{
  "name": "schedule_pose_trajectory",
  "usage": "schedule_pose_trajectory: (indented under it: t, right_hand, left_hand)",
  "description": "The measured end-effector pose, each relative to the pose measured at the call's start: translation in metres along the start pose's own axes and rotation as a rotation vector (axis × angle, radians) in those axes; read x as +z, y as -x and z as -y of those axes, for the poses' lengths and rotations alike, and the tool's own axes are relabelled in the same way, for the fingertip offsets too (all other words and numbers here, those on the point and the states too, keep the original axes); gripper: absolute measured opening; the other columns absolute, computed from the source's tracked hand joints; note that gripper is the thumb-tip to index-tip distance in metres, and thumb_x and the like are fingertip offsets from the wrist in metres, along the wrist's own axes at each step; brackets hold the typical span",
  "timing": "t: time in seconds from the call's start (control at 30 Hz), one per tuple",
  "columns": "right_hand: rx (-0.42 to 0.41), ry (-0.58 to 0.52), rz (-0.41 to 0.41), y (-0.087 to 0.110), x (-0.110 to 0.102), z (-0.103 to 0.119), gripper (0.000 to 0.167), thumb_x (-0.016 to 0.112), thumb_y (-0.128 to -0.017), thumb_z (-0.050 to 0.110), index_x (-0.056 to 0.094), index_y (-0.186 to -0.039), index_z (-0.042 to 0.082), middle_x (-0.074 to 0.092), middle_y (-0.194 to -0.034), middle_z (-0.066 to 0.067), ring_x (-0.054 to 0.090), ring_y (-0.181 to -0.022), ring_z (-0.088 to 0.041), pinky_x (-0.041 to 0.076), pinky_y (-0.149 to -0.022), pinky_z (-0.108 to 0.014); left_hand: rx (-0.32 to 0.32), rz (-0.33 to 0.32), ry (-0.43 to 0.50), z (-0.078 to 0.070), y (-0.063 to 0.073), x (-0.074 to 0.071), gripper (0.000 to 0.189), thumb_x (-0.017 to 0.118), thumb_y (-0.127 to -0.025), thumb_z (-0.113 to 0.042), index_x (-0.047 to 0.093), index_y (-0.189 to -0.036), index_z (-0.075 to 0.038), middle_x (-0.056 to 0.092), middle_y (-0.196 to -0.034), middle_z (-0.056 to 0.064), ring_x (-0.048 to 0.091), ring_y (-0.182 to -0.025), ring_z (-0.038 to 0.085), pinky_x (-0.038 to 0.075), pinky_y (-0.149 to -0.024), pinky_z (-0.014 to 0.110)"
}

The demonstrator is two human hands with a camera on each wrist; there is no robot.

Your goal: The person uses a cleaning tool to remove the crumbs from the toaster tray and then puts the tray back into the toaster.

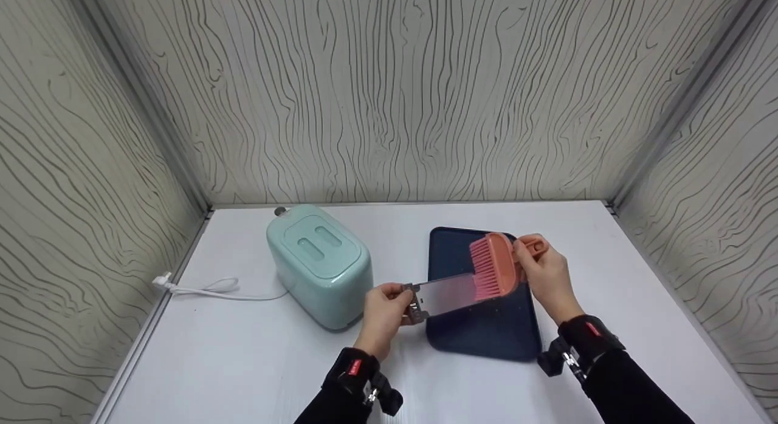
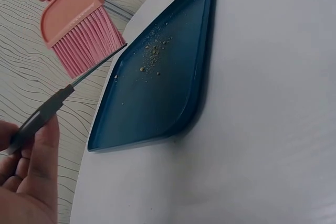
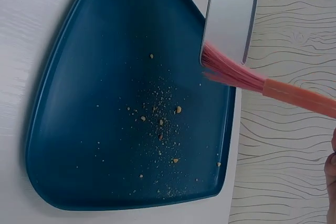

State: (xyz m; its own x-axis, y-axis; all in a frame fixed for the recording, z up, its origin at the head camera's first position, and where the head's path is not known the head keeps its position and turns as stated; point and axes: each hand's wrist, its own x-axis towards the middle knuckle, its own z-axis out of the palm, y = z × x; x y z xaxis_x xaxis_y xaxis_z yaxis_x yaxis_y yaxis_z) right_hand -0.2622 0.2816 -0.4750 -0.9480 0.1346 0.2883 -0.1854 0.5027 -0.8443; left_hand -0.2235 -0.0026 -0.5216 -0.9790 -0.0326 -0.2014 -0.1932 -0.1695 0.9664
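The metal crumb tray (image 1: 448,295) is held over a blue tray (image 1: 486,342) — one end is pinched in the grip of the left hand (image 1: 382,313). A pink brush (image 1: 506,265) is clamped in the right hand (image 1: 547,278) — its bristles (image 1: 483,260) are touched to the crumb tray. Crumbs (image 3: 161,122) are scattered on the blue tray.

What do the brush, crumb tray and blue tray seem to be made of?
Brush: likely plastic, its orange body smooth; the fine pink bristles look synthetic.
Crumb tray: probably metal, thin and grey with a dull sheen; its dark end may be plastic.
Blue tray: perhaps plastic, smooth with rounded corners; coated metal is possible.
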Motion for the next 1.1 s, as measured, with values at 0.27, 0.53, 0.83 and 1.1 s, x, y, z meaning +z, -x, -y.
schedule_pose_trajectory:
  t: [0.27, 0.53, 0.83, 1.1]
  right_hand:
    - [-0.032, 0.072, -0.050, -0.001, -0.002, -0.005, 0.022, 0.059, -0.104, 0.024, 0.066, -0.107, 0.003, 0.062, -0.069, -0.006, 0.054, -0.054, -0.006, 0.046, -0.049, -0.019]
    - [-0.043, 0.058, -0.087, 0.000, -0.003, -0.004, 0.024, 0.058, -0.104, 0.023, 0.066, -0.110, 0.001, 0.067, -0.078, -0.012, 0.058, -0.057, -0.004, 0.049, -0.051, -0.017]
    - [-0.044, -0.037, -0.141, 0.000, 0.000, 0.012, 0.022, 0.059, -0.104, 0.023, 0.067, -0.113, 0.004, 0.067, -0.081, -0.014, 0.057, -0.058, -0.005, 0.048, -0.051, -0.016]
    - [-0.041, -0.210, -0.065, 0.008, 0.012, 0.040, 0.025, 0.060, -0.104, 0.025, 0.065, -0.115, 0.003, 0.066, -0.077, -0.010, 0.059, -0.058, -0.011, 0.051, -0.052, -0.022]
  left_hand:
    - [-0.015, -0.008, 0.000, 0.001, -0.001, -0.001, 0.019, 0.062, -0.096, -0.003, 0.065, -0.109, 0.009, 0.064, -0.088, 0.009, 0.068, -0.070, 0.017, 0.063, -0.062, 0.033]
    - [-0.022, -0.016, 0.015, 0.002, -0.002, -0.001, 0.019, 0.062, -0.094, -0.002, 0.065, -0.109, 0.010, 0.064, -0.087, 0.009, 0.068, -0.069, 0.017, 0.063, -0.063, 0.034]
    - [-0.016, -0.026, -0.003, 0.000, 0.000, 0.000, 0.018, 0.063, -0.093, -0.003, 0.066, -0.107, 0.009, 0.065, -0.087, 0.009, 0.067, -0.068, 0.016, 0.062, -0.061, 0.032]
    - [-0.003, -0.035, -0.036, -0.002, 0.002, 0.002, 0.017, 0.064, -0.092, -0.003, 0.068, -0.105, 0.007, 0.067, -0.087, 0.009, 0.065, -0.069, 0.015, 0.061, -0.060, 0.030]
